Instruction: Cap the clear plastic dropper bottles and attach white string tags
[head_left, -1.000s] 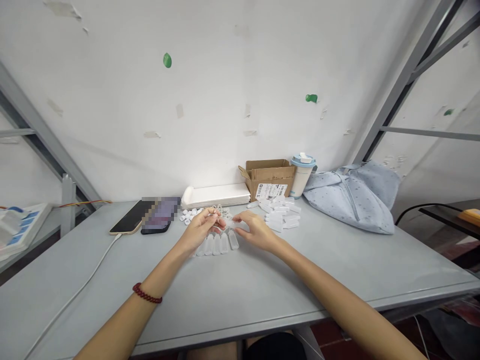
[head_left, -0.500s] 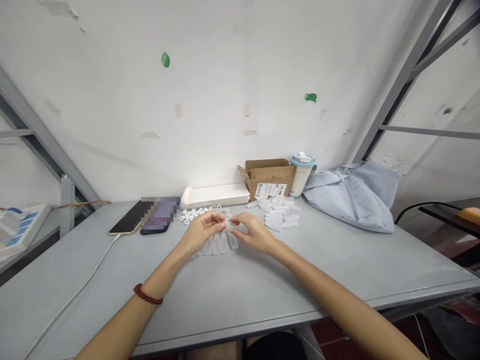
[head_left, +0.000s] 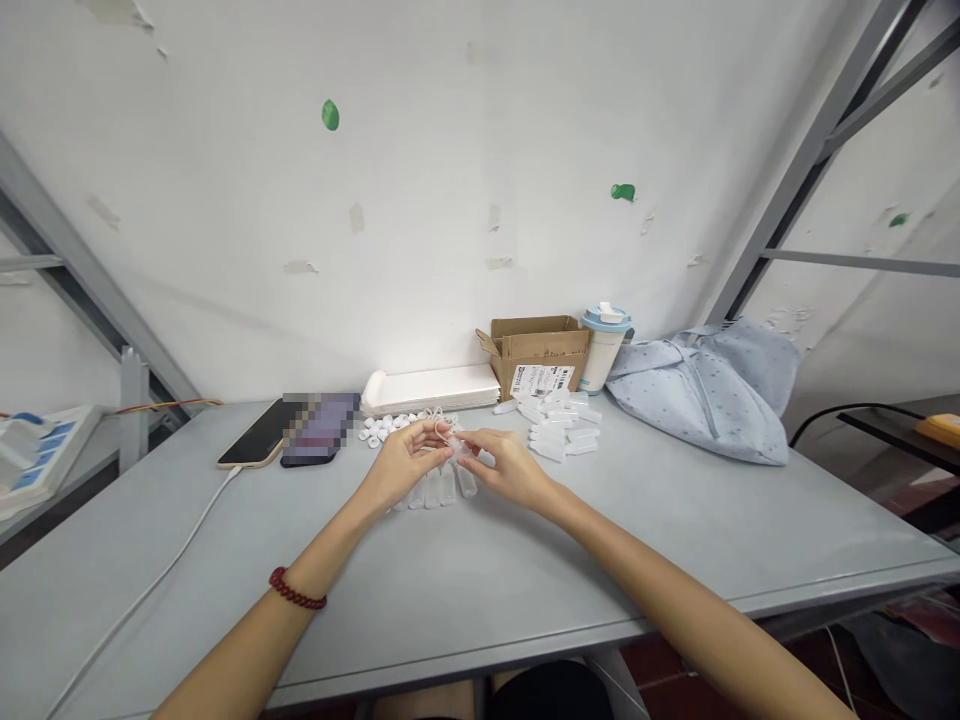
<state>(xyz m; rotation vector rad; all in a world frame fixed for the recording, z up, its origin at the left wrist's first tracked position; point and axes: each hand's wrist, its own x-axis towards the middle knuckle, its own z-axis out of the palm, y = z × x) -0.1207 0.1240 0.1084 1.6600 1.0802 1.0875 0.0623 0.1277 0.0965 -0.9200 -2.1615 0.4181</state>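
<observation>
My left hand (head_left: 405, 462) and my right hand (head_left: 504, 463) meet just above the grey table (head_left: 480, 560). Both pinch one small clear plastic bottle (head_left: 459, 448) between their fingertips; the left fingers seem to hold a thin white ring at its neck. Directly below the hands lies a short row of the same small clear bottles (head_left: 439, 490). A scatter of small white caps (head_left: 382, 430) sits to the left behind the hands. A heap of further clear bottles (head_left: 559, 432) lies to the right behind them.
Two phones (head_left: 292, 432) lie at the left, one on a white cable (head_left: 150, 585). A flat white tray (head_left: 431, 390), an open cardboard box (head_left: 536, 355), a lidded cup (head_left: 602, 350) and a bundled blue cloth (head_left: 705, 390) line the wall.
Both hands have drawn slightly closer together around the small bottle. The view has shifted a little; nothing else on the table has moved.
</observation>
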